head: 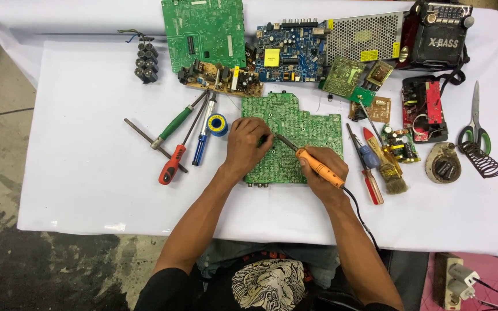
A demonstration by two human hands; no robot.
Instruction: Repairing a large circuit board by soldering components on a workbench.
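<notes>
A green circuit board (306, 124) lies flat in the middle of a white-covered table (87, 173). My right hand (321, 173) grips an orange-handled soldering iron (318, 166), its metal tip pointing up-left onto the board. My left hand (249, 144) rests on the board's left part, fingers pinched together right at the iron's tip; what they pinch is too small to tell. The iron's black cord (358, 213) runs back over the table's near edge.
Screwdrivers (171, 164), a T-handle tool (145, 137) and a solder spool (217, 124) lie left of the board. More screwdrivers (370, 173) and a brush (390, 170) lie right. Other circuit boards (203, 31), a radio (436, 34), scissors (475, 124) and an iron stand (482, 161) fill the back and right.
</notes>
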